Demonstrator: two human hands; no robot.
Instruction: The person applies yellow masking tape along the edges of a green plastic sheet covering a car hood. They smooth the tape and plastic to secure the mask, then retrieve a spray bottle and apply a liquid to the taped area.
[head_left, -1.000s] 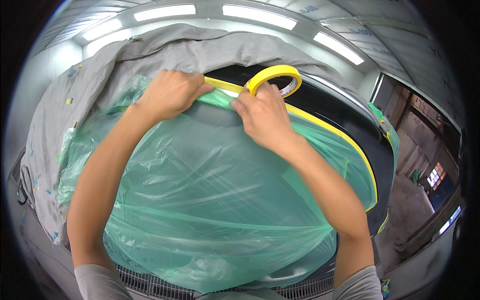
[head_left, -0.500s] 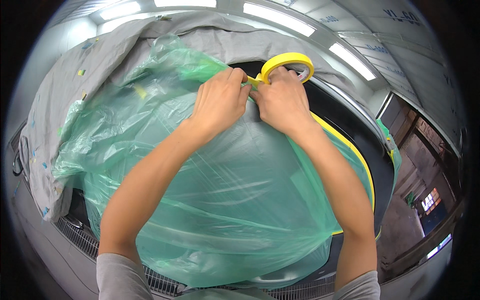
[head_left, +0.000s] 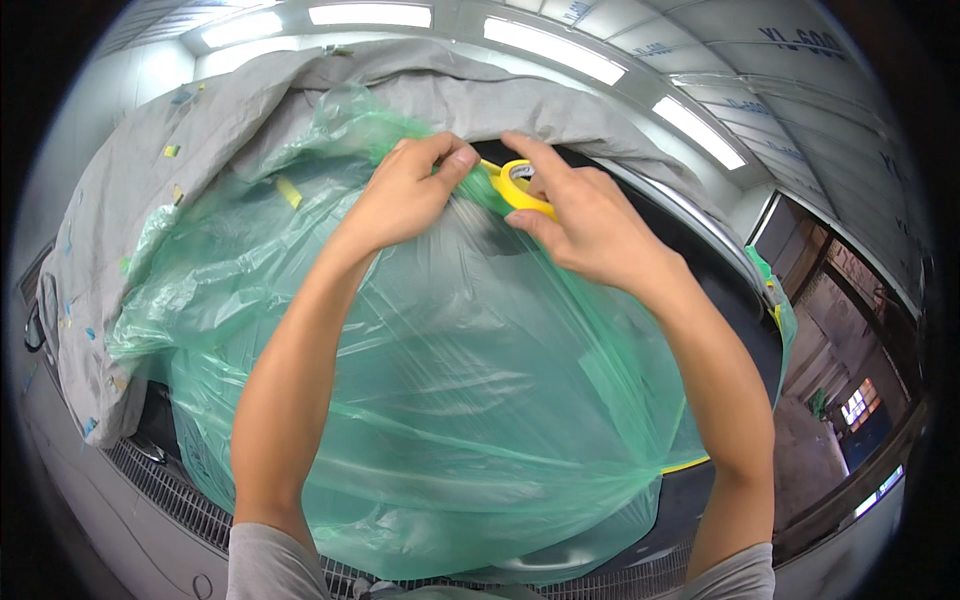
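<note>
Bright lamps overhead, roll tipped over below

A grey cover drapes the far side; green film spreads across the dark panel. A moment ago my hands nearly met and the roll stood tall above my fingers. Now my left hand and right hand are a little apart, the roll tipped down between them at the film's upper edge. I judge this leaves a short stretch of tape free of my fingers.

My right thumb and fingers clasp the roll, forefinger raised clear. My left thumb and forefinger come together by the tape; whether they pinch it, I cannot tell. The roll's hole faces partly up, half hidden; the tape's long axis slants down rightward from my left thumb into the roll.
</note>
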